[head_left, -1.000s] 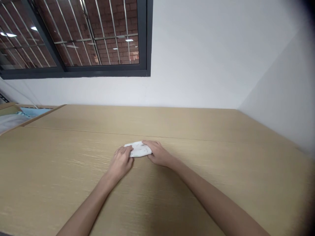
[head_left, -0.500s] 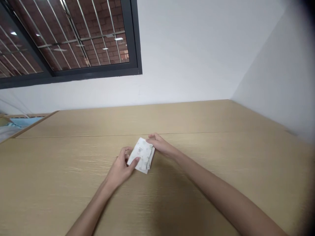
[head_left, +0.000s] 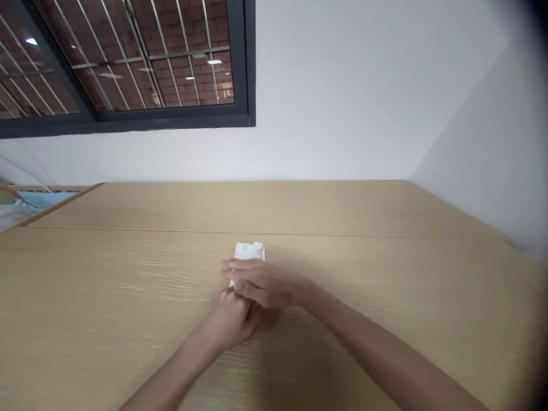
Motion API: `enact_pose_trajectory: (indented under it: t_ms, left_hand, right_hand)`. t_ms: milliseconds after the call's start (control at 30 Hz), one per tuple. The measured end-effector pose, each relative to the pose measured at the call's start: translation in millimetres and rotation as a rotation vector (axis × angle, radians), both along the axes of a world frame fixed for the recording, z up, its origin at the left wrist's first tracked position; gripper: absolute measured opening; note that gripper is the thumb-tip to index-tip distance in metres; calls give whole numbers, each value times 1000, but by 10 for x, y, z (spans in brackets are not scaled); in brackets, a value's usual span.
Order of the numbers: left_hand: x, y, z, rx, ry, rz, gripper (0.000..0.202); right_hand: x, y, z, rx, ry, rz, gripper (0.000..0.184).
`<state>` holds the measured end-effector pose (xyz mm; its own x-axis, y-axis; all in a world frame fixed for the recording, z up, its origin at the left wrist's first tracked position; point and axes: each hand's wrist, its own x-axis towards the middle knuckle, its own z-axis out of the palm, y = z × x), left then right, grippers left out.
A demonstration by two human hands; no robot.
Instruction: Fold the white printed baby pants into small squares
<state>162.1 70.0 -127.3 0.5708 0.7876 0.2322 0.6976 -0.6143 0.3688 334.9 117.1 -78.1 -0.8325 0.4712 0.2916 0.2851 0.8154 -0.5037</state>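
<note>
A small white folded cloth (head_left: 249, 251) with a faint print lies on the light wooden table (head_left: 385, 274). Only its far edge shows. My right hand (head_left: 261, 284) lies across the cloth's near part, fingers stretched flat and pointing left. My left hand (head_left: 229, 322) sits just below and partly under the right hand, at the cloth's near edge. Its fingertips are hidden by the right hand, so I cannot see whether they grip the cloth.
A seam (head_left: 128, 230) runs across the table behind the cloth. White walls close the far side and the right side. A dark-framed window (head_left: 128, 57) is at upper left. At the far left edge lies something light blue (head_left: 38, 198).
The cloth, held up slightly between both hands half a second ago, is down on the table. My right hand has moved over it and lies flat; my left hand has slid under the right.
</note>
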Motion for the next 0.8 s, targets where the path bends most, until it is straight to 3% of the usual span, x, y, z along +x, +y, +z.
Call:
enact_pose_trajectory:
  t_ms: [100, 233, 500, 667, 800]
  left_hand:
    - [56, -33, -126, 147, 88, -12, 44]
    - [70, -44, -163, 156, 151, -31, 34]
    - [50, -26, -239, 220, 145, -31, 55]
    - [-39, 50, -115, 99, -74, -9, 38]
    - [-172, 211, -46, 106, -254, 164, 24]
  right_hand:
    - [-35, -8, -171, -22, -68, -6, 41]
    - [65, 181, -395, 57, -84, -140, 41]
    - [322, 529, -569, 185, -149, -296, 53]
    - [327, 505, -657, 166, -75, -358, 57]
    - [322, 468, -671, 160, 49, -484, 56]
